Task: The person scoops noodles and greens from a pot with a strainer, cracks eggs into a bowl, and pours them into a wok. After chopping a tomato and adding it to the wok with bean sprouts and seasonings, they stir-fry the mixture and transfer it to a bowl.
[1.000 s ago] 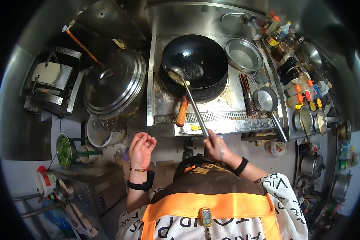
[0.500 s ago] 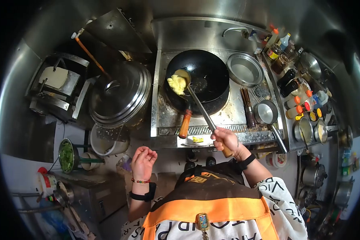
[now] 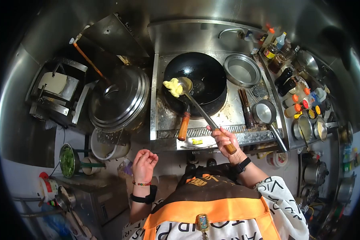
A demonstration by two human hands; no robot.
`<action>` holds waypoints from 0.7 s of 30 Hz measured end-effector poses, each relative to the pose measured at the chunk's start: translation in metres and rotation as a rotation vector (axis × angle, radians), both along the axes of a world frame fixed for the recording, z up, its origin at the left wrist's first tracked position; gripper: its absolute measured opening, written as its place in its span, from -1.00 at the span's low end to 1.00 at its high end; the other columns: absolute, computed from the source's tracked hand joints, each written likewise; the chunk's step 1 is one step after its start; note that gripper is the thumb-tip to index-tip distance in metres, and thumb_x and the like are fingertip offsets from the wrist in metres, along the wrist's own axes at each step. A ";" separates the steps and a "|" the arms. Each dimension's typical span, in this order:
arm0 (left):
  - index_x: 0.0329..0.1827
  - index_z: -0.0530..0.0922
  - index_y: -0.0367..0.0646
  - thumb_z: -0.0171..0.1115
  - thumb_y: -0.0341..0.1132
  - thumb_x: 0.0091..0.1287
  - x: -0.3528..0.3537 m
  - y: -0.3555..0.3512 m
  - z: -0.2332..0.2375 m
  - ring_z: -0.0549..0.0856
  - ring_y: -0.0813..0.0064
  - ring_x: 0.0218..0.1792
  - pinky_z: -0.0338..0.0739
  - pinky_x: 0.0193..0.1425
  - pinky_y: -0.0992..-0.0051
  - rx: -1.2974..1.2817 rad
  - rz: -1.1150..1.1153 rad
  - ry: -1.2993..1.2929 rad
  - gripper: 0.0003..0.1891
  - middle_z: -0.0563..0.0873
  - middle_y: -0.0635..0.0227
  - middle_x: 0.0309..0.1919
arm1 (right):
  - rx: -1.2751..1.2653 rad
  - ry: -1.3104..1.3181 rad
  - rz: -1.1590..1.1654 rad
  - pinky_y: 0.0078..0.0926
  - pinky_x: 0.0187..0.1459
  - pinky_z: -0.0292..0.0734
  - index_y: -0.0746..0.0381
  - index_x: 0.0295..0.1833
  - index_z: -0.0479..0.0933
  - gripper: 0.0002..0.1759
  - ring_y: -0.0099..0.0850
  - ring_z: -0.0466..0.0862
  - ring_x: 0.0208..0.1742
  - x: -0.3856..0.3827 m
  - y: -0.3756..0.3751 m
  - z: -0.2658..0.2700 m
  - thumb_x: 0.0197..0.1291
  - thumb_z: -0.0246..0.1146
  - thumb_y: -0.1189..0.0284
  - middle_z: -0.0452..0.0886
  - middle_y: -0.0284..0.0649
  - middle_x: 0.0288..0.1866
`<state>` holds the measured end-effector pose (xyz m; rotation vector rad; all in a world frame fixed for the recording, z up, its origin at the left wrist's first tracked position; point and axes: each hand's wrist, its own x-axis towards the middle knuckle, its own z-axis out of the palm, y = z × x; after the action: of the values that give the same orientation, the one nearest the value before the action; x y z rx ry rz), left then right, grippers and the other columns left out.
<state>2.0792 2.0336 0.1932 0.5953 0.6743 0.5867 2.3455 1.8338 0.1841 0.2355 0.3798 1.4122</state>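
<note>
Right hand clenched round ladle (yellow lump aboard) at wok rim; left hand curled.

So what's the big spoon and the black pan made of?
The ladle looks like shiny grey metal, probably steel, with a brown wooden-looking grip in the right hand. The wok seems dark metal, dull black, maybe iron or carbon steel.

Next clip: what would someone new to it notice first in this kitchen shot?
First, the pale yellow lump of food on the ladle, which the right hand holds over the left rim of the black wok at top centre. Next come the big steel lid left of the stove and the orange-capped bottles on the right. The left hand is loosely curled and empty, below the counter edge.
</note>
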 end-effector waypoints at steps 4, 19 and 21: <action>-0.23 0.45 -0.16 0.06 -0.45 0.30 -0.005 0.003 0.004 0.59 0.45 -0.26 0.52 -0.05 0.40 0.003 0.015 0.010 -0.96 0.56 0.35 -0.37 | 0.085 0.092 -0.059 -0.67 -0.59 0.42 0.50 0.33 -0.10 -0.45 -0.53 0.36 -0.50 0.000 -0.001 0.008 0.39 -0.17 0.38 0.27 -0.17 -0.27; -0.20 0.46 -0.15 0.10 -0.44 0.28 0.059 0.023 0.021 0.57 0.46 -0.29 0.51 -0.09 0.39 0.082 -0.128 0.043 -0.92 0.55 0.35 -0.40 | 0.417 0.238 -0.304 -0.60 -0.61 0.37 0.44 0.37 -0.13 -0.44 -0.50 0.36 -0.55 0.024 -0.041 0.110 0.39 -0.18 0.41 0.24 -0.17 -0.26; -0.17 0.46 -0.12 0.08 -0.46 0.28 0.067 0.023 0.017 0.55 0.49 -0.28 0.47 -0.06 0.43 0.103 -0.140 0.067 -0.90 0.55 0.37 -0.36 | 0.501 0.234 -0.338 -0.60 -0.64 0.35 0.46 0.36 -0.10 -0.45 -0.52 0.34 -0.56 0.045 -0.056 0.135 0.38 -0.16 0.41 0.23 -0.19 -0.28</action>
<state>2.1459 2.0570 0.2100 0.7544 0.6626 0.4743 2.3903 1.7779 0.3186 0.8402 0.1584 1.1265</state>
